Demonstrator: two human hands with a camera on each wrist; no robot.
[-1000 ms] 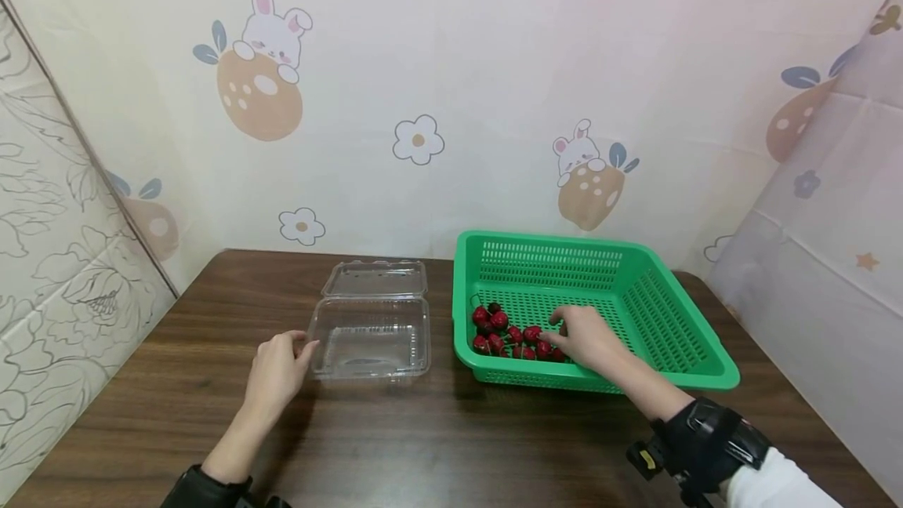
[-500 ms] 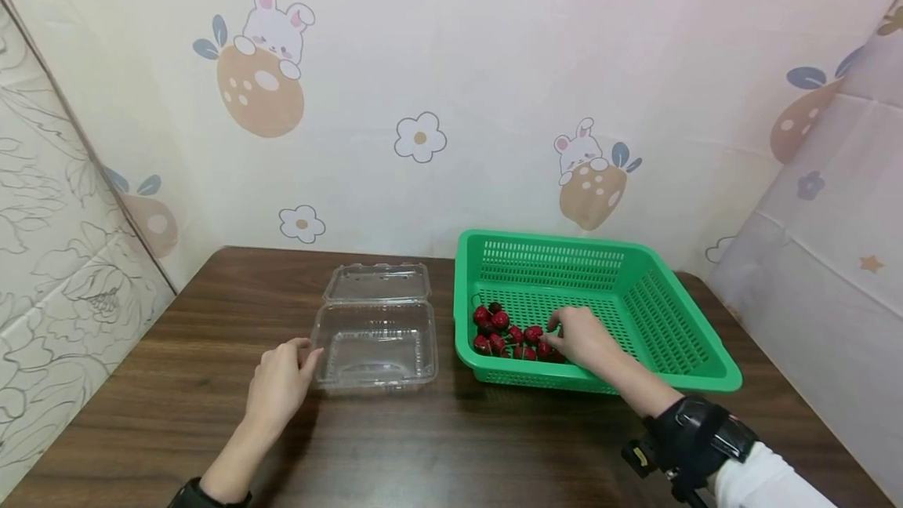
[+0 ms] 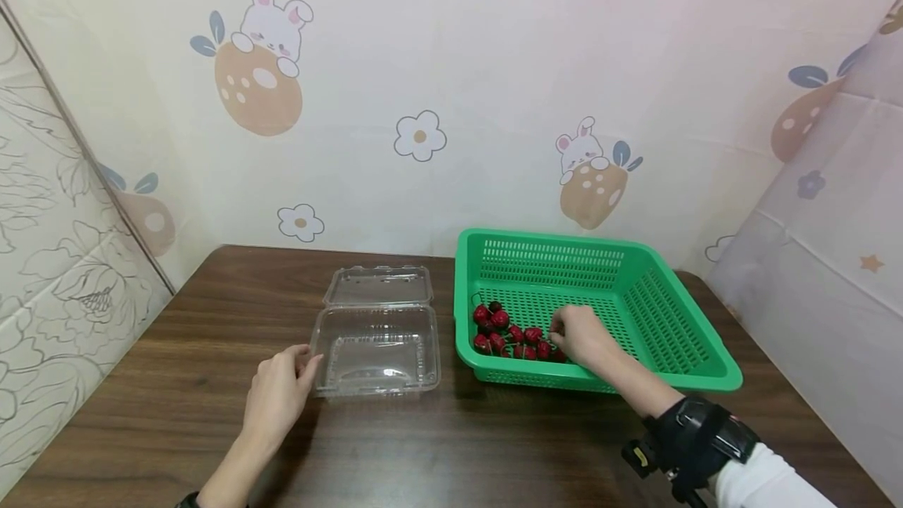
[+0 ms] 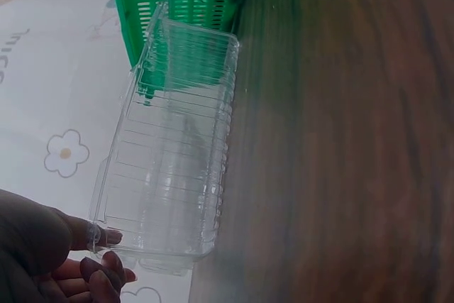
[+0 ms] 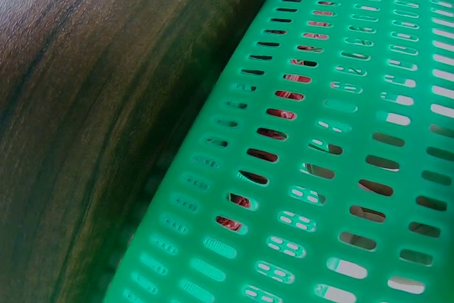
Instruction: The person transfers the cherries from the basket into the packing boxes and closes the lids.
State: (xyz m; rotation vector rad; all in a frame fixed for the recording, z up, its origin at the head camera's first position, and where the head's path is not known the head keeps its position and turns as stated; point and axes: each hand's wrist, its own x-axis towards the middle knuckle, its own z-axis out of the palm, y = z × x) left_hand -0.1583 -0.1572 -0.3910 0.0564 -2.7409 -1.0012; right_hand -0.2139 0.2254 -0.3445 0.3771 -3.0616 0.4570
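A clear plastic clamshell box [image 3: 377,351] stands on the table with its lid laid back. My left hand [image 3: 278,394] pinches the rim at its left front corner; in the left wrist view one digit lies over the rim and the other fingers are curled below it. Several dark red cherries [image 3: 499,320] with stems lie at the left end of a green plastic basket [image 3: 677,335]. My right hand [image 3: 582,335] reaches over the basket's front rim, fingers bent down beside the nearest cherries. Its fingertips are partly hidden, so a grip on a cherry or stem cannot be made out.
Both containers stand on a dark wooden table [image 3: 423,453], the basket right of the box with a narrow gap between. A printed curtain [image 3: 353,100] hangs behind the table. The basket's slotted wall [image 5: 340,140] blocks most of the right wrist view.
The clamshell box has slid slightly toward me and to the right with my left hand at its corner. My right thumb and fingers have drawn closer together over the cherries.
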